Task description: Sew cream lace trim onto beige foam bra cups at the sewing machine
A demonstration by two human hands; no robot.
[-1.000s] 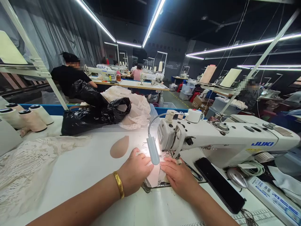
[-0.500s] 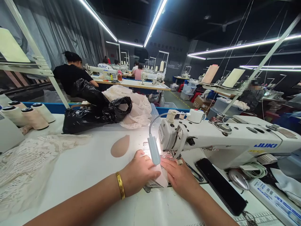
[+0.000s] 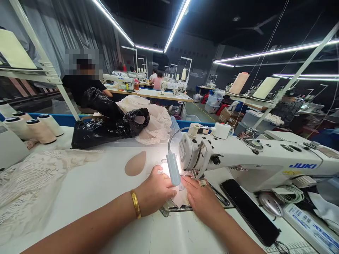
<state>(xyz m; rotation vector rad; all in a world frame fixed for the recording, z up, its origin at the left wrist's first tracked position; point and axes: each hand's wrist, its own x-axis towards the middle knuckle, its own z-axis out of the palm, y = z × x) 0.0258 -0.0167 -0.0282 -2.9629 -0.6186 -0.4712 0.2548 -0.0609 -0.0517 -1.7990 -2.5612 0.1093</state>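
Note:
A small pale pink piece of fabric (image 3: 178, 200) lies on the bed of the white sewing machine (image 3: 246, 151), just in front of the needle area. My left hand (image 3: 153, 194), with a gold bracelet at the wrist, has its thumb and curled fingers closed on the fabric's left side. A grey lamp head (image 3: 173, 171) hides some of those fingertips. On the right side of the fabric, my right hand (image 3: 200, 197) lies with its fingers stretched flat, close to the presser foot. A beige teardrop-shaped piece (image 3: 135, 164) rests on the table left of the machine.
White lace fabric (image 3: 47, 176) covers the left of the table, near several thread cones (image 3: 41, 131). A black plastic bag (image 3: 106, 132) and cream lace (image 3: 153, 118) lie behind. Right of my hands are scissors (image 3: 219, 195) and a phone (image 3: 249, 211). A co-worker (image 3: 82, 86) sits beyond.
The fabric has shifted slightly between my hands, and less of it shows at the front edge. My left hand has moved a little to the left. The view has tilted slightly.

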